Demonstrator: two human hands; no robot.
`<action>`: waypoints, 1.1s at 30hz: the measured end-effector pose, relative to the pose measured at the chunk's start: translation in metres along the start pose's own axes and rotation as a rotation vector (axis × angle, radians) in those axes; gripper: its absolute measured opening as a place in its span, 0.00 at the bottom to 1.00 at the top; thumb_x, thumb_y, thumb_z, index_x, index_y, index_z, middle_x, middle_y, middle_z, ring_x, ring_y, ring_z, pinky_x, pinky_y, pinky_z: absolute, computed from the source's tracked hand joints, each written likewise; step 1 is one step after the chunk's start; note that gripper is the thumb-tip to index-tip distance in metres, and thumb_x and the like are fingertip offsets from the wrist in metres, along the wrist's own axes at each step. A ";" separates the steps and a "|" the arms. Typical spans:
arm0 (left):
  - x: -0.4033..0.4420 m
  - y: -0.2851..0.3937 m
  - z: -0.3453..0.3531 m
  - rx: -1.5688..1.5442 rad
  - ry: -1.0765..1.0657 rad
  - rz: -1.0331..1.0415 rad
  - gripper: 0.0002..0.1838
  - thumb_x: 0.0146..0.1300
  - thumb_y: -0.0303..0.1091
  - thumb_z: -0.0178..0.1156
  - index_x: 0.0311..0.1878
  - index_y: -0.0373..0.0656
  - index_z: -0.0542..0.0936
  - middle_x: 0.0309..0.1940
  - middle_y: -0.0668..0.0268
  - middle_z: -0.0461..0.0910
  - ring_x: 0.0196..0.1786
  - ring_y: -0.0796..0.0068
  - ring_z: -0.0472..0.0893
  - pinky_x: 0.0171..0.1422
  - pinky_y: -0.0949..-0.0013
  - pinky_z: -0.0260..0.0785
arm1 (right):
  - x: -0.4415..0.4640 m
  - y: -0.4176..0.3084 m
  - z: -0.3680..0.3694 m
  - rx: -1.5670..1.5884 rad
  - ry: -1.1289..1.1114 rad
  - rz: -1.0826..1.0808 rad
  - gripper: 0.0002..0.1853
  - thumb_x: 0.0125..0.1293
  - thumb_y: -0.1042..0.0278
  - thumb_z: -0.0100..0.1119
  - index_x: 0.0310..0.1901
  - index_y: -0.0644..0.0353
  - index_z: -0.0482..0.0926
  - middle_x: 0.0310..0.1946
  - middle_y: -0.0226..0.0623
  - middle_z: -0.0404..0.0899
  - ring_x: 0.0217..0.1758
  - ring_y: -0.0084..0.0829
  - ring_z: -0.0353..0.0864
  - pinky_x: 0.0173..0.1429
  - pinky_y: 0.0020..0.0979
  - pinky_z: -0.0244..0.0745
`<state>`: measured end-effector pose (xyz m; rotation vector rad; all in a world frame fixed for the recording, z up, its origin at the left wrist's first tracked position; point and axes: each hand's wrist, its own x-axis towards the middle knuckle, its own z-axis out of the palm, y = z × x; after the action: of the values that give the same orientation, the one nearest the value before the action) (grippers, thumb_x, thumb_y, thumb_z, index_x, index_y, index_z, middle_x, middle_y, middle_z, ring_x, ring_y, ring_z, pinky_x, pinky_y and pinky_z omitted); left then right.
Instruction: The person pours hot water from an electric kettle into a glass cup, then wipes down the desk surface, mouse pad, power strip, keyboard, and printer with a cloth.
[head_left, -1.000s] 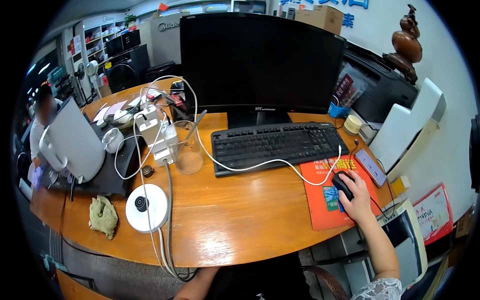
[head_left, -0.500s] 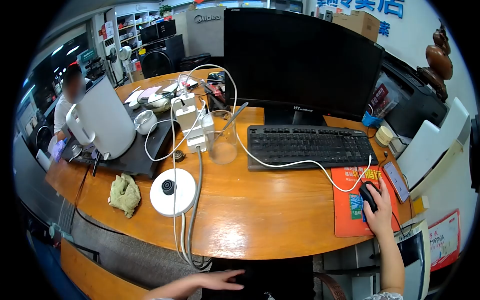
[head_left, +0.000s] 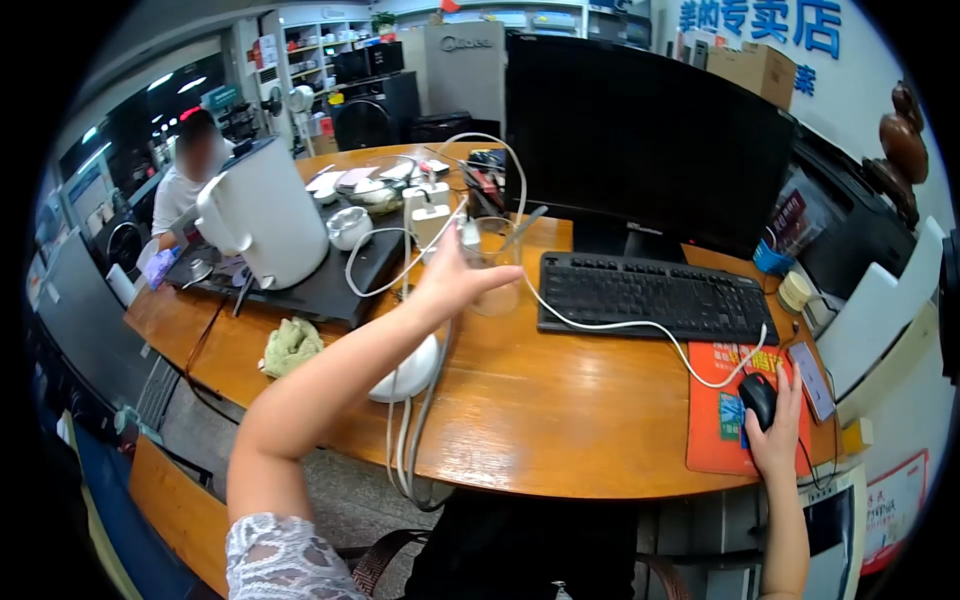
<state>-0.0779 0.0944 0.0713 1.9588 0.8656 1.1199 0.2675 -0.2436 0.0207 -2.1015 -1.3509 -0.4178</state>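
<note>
My left hand (head_left: 455, 280) is stretched out over the desk, thumb and fingers apart, with nothing visibly held. It is in front of a clear glass jar (head_left: 496, 300) that has a grey handle standing in it, and near the white plug adapters (head_left: 428, 205). Whether its fingertips touch either is unclear. At the right, my right hand (head_left: 778, 435) is around the rear of a black mouse (head_left: 758, 399), thumb on one side and fingers along the other. The mouse sits on a red mouse pad (head_left: 708, 455). Beside that hand lies a phone (head_left: 812, 383).
A black keyboard (head_left: 650, 298) stands before a dark monitor (head_left: 640, 140). To the left are a white kettle (head_left: 268, 220) on a black tray, a green cloth (head_left: 291, 347) and a white round base (head_left: 410, 375). Cables cross the desk. A person (head_left: 180, 190) sits across.
My left hand has risen from my lap and reached forward to the glass jar and adapters. My right hand stays at the mouse, shifted slightly to its right side. The view has turned left.
</note>
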 end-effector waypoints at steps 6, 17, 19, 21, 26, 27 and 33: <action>0.028 -0.007 0.024 0.151 0.199 -0.079 0.55 0.37 0.49 0.76 0.64 0.29 0.58 0.57 0.43 0.69 0.60 0.54 0.72 0.63 0.63 0.65 | 0.001 0.006 0.004 0.031 0.002 -0.031 0.38 0.49 0.78 0.57 0.66 0.58 0.59 0.71 0.50 0.47 0.73 0.51 0.50 0.72 0.41 0.51; -0.035 0.110 -0.064 -0.181 -0.282 -0.203 0.44 0.46 0.51 0.71 0.63 0.37 0.67 0.51 0.48 0.76 0.56 0.61 0.75 0.64 0.60 0.62 | -0.001 0.001 0.004 0.042 -0.007 0.009 0.39 0.50 0.80 0.54 0.68 0.59 0.58 0.71 0.49 0.48 0.74 0.48 0.48 0.74 0.40 0.45; -0.046 0.126 -0.098 -0.166 -0.214 -0.159 0.44 0.47 0.50 0.71 0.64 0.38 0.65 0.50 0.50 0.77 0.56 0.62 0.74 0.66 0.58 0.59 | -0.001 0.001 0.003 0.020 -0.004 0.008 0.39 0.50 0.80 0.54 0.68 0.59 0.58 0.71 0.49 0.48 0.75 0.48 0.48 0.74 0.40 0.45; -0.058 0.130 -0.135 -0.072 -0.101 -0.120 0.45 0.45 0.51 0.70 0.66 0.42 0.63 0.53 0.49 0.74 0.57 0.59 0.73 0.65 0.58 0.61 | -0.002 0.003 0.004 0.008 0.001 -0.012 0.38 0.50 0.81 0.53 0.67 0.60 0.58 0.71 0.49 0.48 0.75 0.48 0.47 0.74 0.40 0.45; -0.101 0.099 -0.215 0.217 0.224 -0.051 0.49 0.42 0.47 0.75 0.66 0.45 0.59 0.55 0.46 0.69 0.61 0.53 0.71 0.67 0.56 0.62 | -0.002 0.022 0.014 0.067 0.007 -0.041 0.39 0.52 0.81 0.52 0.70 0.57 0.55 0.72 0.47 0.47 0.76 0.46 0.45 0.75 0.42 0.40; -0.112 0.090 -0.226 0.312 0.279 -0.015 0.49 0.41 0.45 0.75 0.66 0.46 0.59 0.54 0.47 0.70 0.61 0.54 0.71 0.67 0.57 0.61 | -0.001 0.021 0.014 0.001 0.009 -0.042 0.39 0.52 0.81 0.51 0.70 0.57 0.55 0.72 0.47 0.46 0.76 0.45 0.44 0.75 0.41 0.40; -0.178 0.063 -0.254 0.617 0.478 0.182 0.49 0.37 0.35 0.76 0.64 0.46 0.60 0.53 0.59 0.71 0.59 0.63 0.72 0.66 0.61 0.64 | 0.008 -0.002 0.002 -0.057 0.077 -0.253 0.35 0.55 0.65 0.61 0.65 0.61 0.62 0.66 0.58 0.57 0.69 0.55 0.55 0.72 0.48 0.49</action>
<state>-0.3632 -0.0211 0.1435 2.3293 1.4410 1.6082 0.2691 -0.2364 0.0239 -1.9434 -1.5815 -0.6412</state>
